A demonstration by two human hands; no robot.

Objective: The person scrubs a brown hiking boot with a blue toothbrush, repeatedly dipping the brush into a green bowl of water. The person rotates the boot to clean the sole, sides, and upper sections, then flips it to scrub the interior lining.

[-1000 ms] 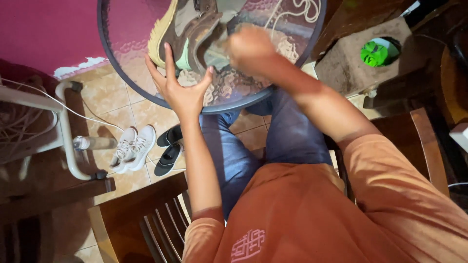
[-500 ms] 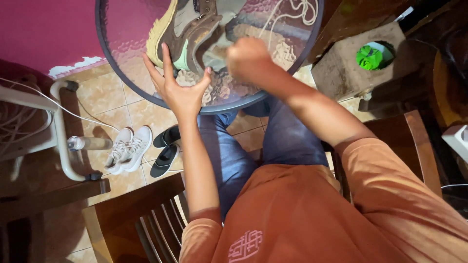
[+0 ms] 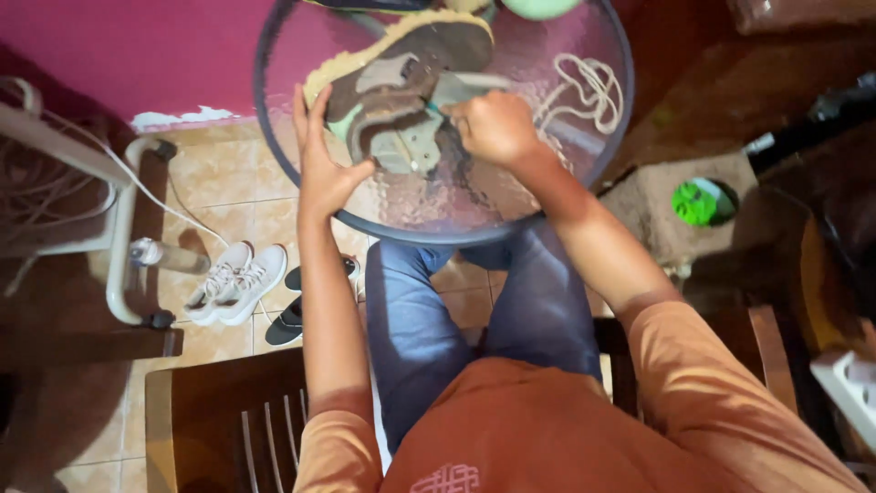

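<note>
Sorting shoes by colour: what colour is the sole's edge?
Yellowish-tan edge on the shoe; head view.

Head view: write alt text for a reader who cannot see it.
A seated person steadies an upturned shoe on a round glass table with the left hand, while the closed right hand works at its sole. A loose lace lies beside it; white sneakers sit on the tiled floor.

On the table [image 3: 584, 173], the shoe [image 3: 401, 87] lies at 11 o'clock, laces [image 3: 584, 91] at 2 o'clock. Sneakers [image 3: 233, 283] sit on the floor at 8 o'clock.
</note>
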